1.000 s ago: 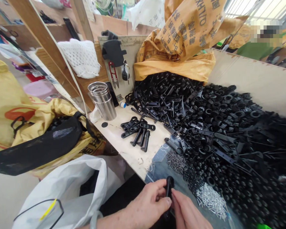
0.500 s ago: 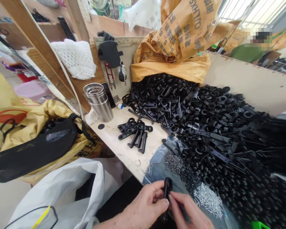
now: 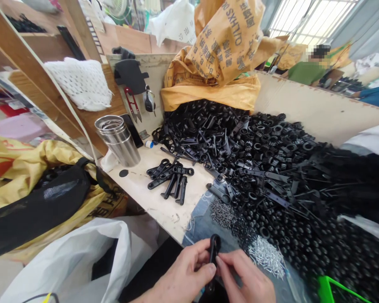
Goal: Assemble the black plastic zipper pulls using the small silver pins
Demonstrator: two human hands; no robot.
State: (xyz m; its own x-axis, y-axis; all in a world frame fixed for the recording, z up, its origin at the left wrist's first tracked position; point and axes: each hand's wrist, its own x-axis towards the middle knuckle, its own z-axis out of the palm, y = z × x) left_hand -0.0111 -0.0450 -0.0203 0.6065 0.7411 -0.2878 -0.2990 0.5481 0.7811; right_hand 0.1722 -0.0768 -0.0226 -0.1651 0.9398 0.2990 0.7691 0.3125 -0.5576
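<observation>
My left hand [image 3: 185, 271] is closed round a long black plastic handle with a ring-shaped end [image 3: 214, 244], held upright at the table's front edge. Thumb and fingers of my right hand [image 3: 248, 280] are pinched together against the handle's right side. Whatever lies between those fingertips is hidden. On the table to the left lies a small group of similar black handles [image 3: 172, 179]. Just past my hands are a heap of small dark pins [image 3: 224, 213] and a heap of silvery pins [image 3: 267, 254], both on a blue-grey cloth [image 3: 197, 229].
A large mound of black parts [image 3: 255, 168] covers the table's right side, spilling from an orange sack [image 3: 208, 90]. A steel cup [image 3: 118, 139] stands at the left edge. A green-rimmed container [image 3: 325, 288] is at lower right. A person in green [image 3: 306, 73] sits beyond the partition.
The camera view has turned slightly to the right, so most things appear shifted left. My hands keep nearly the same hold on the black handle. More of the green container shows.
</observation>
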